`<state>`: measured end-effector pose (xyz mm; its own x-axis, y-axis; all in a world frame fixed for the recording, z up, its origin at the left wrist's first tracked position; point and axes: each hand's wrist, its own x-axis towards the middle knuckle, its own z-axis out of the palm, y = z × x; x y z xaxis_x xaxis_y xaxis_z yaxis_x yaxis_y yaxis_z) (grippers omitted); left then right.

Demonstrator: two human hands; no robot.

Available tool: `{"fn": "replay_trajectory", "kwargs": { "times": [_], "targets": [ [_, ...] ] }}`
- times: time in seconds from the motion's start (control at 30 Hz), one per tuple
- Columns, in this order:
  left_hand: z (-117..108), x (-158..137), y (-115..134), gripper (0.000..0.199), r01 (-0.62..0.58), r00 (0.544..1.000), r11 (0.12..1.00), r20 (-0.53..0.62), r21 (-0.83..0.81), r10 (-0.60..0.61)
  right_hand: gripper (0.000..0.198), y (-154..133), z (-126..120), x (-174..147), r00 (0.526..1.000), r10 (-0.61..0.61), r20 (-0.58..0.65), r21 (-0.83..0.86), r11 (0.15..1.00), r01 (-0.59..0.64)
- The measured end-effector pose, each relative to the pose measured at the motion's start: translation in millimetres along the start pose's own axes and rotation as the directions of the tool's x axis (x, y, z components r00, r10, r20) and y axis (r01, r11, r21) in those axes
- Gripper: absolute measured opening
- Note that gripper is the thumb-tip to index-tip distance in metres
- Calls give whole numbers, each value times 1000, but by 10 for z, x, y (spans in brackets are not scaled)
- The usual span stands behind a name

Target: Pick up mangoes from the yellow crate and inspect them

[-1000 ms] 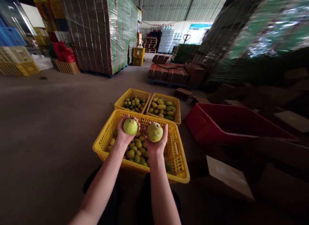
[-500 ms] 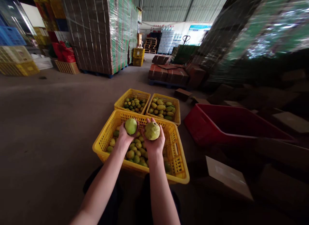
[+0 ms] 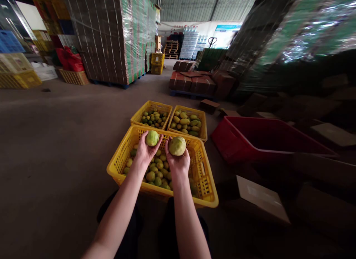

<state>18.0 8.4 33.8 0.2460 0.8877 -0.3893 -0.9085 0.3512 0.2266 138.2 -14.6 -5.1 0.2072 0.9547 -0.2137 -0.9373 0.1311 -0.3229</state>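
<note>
My left hand [image 3: 147,149] cradles a round, yellow-green fruit [image 3: 152,138] that looks like a guava, with thumb and fingers curled around its sides. Beside it, my right hand [image 3: 178,161] holds a larger, lumpier fruit [image 3: 177,146] of the same colour. Both hands are raised above a large yellow plastic crate [image 3: 209,188], a short gap between them. Many similar loose fruits [image 3: 158,173] lie inside that crate, partly hidden by my forearms.
Two smaller yellow crates, the left one [image 3: 133,120] and the right one [image 3: 205,127], hold more fruit behind the big crate. A red tub [image 3: 228,140] and a cardboard box [image 3: 261,197] stand to the right. Wrapped pallet stacks [image 3: 97,40] rise farther back.
Both fruits have turned in my hands and show different sides. They have moved up slightly, and my right fingers now sit lower around the larger fruit. The view has shifted a little.
</note>
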Motion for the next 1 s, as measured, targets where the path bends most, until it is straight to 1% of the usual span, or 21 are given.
{"fn": "replay_trajectory", "kwargs": {
  "times": [0.07,0.17,0.23,0.33,0.4,0.5,0.57,0.7,0.83,0.9,1.0],
  "targets": [
    [12,-23,38,37,20,1000,1000,16,-4,-20,19,-6,22,-15,1000,-14,0,9,1000,14],
    [8,-76,84,45,103,992,995,72,-16,-101,22,-30,70,-74,1000,-19,-11,45,999,19],
    [-7,-112,92,46,140,984,990,113,-22,-137,26,-56,92,-121,1000,21,3,83,996,-22],
    [-19,-147,82,42,147,972,986,196,-82,-129,30,-90,95,-179,991,109,76,137,984,-118],
    [-14,-148,79,40,114,971,981,224,-157,-77,29,-97,93,-203,987,128,100,163,976,-143],
    [-7,-110,95,41,1,981,973,187,-232,44,27,-88,100,-215,991,110,72,170,978,-121],
    [-13,-73,106,40,-41,982,973,172,-226,81,24,-79,106,-212,993,96,70,136,985,-104],
    [-26,-46,82,36,-18,985,984,167,-175,48,20,-59,105,-203,992,74,101,49,996,-80],
    [-14,-94,9,28,-10,991,990,129,-138,28,18,-22,114,-215,993,53,104,31,998,-57],
    [-10,-118,-26,24,4,991,993,135,-122,12,18,-2,126,-233,992,51,116,27,998,-54],
    [-8,-145,-67,25,32,986,996,168,-86,-17,18,18,141,-273,986,56,158,5,998,-57]
  ]
}}
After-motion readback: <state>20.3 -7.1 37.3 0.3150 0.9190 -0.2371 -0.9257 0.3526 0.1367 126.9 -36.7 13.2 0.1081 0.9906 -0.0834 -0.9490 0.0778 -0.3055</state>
